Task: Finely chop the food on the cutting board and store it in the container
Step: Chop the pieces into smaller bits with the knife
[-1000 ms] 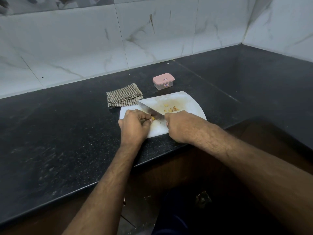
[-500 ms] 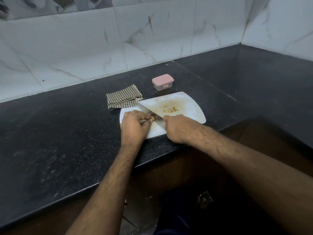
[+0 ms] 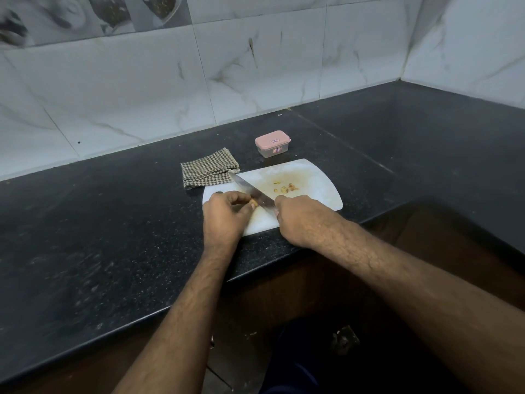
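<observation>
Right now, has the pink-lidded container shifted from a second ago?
No. The container sits beyond the cutting board far edge, right of the checked cloth, as before.

A home kitchen, seen at the corner of a worktop.

A speckled black polished stone counter (image 3: 85, 237) runs across the middle of the frame and turns along the right side, backed by glossy white marble-patterned wall tiles (image 3: 127, 95); the tiles at the upper left carry printed pictures of food in bowls (image 3: 108, 9). At centre frame lies a white plastic cutting board with rounded corners (image 3: 312, 183), stained and bearing small yellowish chopped food bits (image 3: 282, 188). Just left of it sits a folded brown-and-white checked cloth (image 3: 208, 170), and just above it a small clear plastic container with a pink lid (image 3: 272, 143). Brown wooden cabinet fronts (image 3: 298, 285) show under the counter edge, lower centre.
</observation>
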Demonstrator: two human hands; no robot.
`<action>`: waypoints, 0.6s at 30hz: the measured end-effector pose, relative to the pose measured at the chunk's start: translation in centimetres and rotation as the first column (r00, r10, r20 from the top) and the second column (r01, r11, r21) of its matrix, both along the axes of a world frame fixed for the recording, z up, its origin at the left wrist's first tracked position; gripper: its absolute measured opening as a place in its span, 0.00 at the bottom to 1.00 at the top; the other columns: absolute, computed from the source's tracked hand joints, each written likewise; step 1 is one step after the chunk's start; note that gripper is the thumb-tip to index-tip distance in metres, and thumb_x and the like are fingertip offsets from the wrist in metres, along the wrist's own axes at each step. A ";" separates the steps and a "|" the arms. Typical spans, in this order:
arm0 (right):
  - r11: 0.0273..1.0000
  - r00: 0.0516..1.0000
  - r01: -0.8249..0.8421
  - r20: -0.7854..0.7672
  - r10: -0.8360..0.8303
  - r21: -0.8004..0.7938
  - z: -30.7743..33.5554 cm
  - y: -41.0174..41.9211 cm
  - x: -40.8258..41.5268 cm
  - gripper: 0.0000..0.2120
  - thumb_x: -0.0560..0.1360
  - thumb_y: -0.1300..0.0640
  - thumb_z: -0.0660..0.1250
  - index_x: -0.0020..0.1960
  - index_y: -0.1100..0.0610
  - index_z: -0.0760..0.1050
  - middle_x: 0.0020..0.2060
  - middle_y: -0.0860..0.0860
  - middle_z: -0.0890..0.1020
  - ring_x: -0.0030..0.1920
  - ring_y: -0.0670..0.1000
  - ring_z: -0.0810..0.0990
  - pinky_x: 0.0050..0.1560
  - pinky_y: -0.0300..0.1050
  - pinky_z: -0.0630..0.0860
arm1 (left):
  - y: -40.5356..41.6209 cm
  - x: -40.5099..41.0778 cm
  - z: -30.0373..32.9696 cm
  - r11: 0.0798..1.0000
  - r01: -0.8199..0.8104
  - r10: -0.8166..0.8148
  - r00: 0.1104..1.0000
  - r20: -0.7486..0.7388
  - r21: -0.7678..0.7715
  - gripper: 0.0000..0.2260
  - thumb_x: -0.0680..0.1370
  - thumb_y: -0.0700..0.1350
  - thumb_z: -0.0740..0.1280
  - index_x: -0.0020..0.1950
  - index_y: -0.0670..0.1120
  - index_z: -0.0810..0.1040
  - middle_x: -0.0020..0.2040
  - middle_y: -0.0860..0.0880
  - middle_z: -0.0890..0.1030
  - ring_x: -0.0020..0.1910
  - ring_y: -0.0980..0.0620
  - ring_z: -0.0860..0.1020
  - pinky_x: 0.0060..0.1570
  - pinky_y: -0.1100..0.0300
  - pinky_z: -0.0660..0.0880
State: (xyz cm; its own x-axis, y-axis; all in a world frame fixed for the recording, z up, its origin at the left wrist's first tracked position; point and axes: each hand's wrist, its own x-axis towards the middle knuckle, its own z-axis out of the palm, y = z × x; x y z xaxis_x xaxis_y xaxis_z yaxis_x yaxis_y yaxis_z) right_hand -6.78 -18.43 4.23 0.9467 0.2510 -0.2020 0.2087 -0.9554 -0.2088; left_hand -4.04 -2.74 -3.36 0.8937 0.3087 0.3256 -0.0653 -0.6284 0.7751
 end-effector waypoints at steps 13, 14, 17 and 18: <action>0.999 0.999 -0.020 0.045 0.022 -0.036 -0.1 0.3 -0.6 0.18 0.81 0.63 0.59 0.70 0.53 0.65 0.38 0.50 0.67 0.43 0.50 0.71 0.42 0.48 0.70 | 0.5 1.1 -1.2 0.995 0.040 -0.040 0.999 -0.004 0.092 0.02 0.74 0.46 0.77 0.44 0.53 0.87 0.45 0.55 0.84 0.52 0.52 0.81 0.54 0.46 0.80; 0.998 0.998 -0.029 0.057 0.032 -0.058 0.1 0.2 -0.5 0.18 0.81 0.62 0.59 0.70 0.53 0.65 0.38 0.50 0.66 0.43 0.50 0.70 0.42 0.48 0.69 | 0.5 1.2 -1.3 0.995 0.042 -0.042 0.999 -0.001 0.095 0.02 0.74 0.46 0.77 0.44 0.53 0.87 0.45 0.55 0.84 0.52 0.51 0.81 0.54 0.46 0.80; 0.994 0.998 -0.047 0.045 0.052 -0.100 0.7 0.0 -0.2 0.20 0.81 0.61 0.60 0.71 0.51 0.65 0.40 0.50 0.66 0.47 0.52 0.70 0.43 0.50 0.69 | 0.5 1.2 -1.2 0.994 0.042 -0.043 0.999 0.005 0.104 0.02 0.74 0.45 0.77 0.45 0.52 0.87 0.46 0.55 0.84 0.52 0.50 0.80 0.54 0.45 0.80; 0.993 0.998 -0.051 0.038 0.056 -0.110 0.8 0.0 0.0 0.20 0.81 0.60 0.60 0.72 0.50 0.64 0.42 0.51 0.67 0.48 0.52 0.70 0.44 0.50 0.70 | 0.5 1.2 -1.2 0.993 0.044 -0.044 0.999 0.002 0.106 0.02 0.74 0.45 0.77 0.45 0.52 0.87 0.46 0.55 0.84 0.52 0.51 0.80 0.54 0.45 0.80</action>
